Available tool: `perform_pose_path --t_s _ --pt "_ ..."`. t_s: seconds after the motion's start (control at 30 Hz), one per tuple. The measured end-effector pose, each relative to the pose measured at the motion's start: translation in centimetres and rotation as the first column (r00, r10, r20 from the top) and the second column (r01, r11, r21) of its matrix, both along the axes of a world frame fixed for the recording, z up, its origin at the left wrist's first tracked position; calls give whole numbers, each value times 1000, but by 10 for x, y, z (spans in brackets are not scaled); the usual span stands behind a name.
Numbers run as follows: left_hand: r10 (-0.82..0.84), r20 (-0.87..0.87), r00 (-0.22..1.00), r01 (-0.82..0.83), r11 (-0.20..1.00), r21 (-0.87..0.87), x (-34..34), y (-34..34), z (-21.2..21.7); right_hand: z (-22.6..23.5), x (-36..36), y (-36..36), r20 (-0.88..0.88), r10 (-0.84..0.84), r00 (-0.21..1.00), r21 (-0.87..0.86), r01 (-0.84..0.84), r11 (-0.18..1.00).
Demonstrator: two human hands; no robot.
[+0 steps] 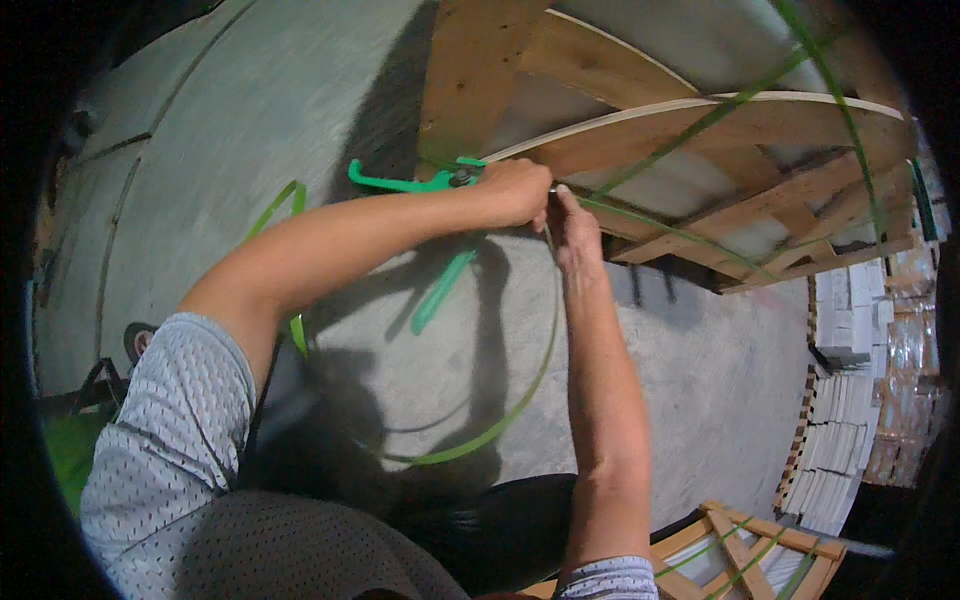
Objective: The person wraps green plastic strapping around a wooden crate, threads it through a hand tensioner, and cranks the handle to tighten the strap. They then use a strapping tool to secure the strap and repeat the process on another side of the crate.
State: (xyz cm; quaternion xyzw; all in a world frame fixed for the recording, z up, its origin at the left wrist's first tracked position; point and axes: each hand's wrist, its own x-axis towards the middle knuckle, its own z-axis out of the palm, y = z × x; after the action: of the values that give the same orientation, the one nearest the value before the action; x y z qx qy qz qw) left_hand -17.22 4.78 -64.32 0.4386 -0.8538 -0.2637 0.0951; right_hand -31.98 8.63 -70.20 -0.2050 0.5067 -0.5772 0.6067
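Floor (690, 370): gray concrete, shadowed below the hands.
Small crate (735, 550): slatted wood, near right sleeve (607, 580).
Green strap (490, 434): loops under the hands.
Right hand (578, 228): fingers beside strap; pinch hidden, cannot tell.
Left hand (517, 192): curled against green tool (425, 184); hold hidden, cannot tell.
Large crate (620, 140): wooden, strapped, just beyond.
White stacks (825, 440): far right.

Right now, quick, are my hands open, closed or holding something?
Left hand: closed at the green tool; what's inside the fist is hidden.
Right hand: at the strap; open or closed can't be told.
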Motion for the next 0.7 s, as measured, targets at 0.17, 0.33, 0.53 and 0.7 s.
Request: perform_pose_path --t_s 0.17,0.33,0.53,0.7 --pt "9 -39 999 -13 994 -108 -2 3 -7 6 11 -1 -39 -163 986 9 163 987" --pt "-3 23 1000 5 995 -98 -2 2 -4 23 10 9 -165 -98 981 40 106 994" --pt "10 -200 980 -63 963 -261 3 4 26 61 -33 18 -666 76 742 177 58 982" --pt "-104 -492 864 -132 897 -422 11 9 84 94 -70 29 -662 -22 749 39 64 997"
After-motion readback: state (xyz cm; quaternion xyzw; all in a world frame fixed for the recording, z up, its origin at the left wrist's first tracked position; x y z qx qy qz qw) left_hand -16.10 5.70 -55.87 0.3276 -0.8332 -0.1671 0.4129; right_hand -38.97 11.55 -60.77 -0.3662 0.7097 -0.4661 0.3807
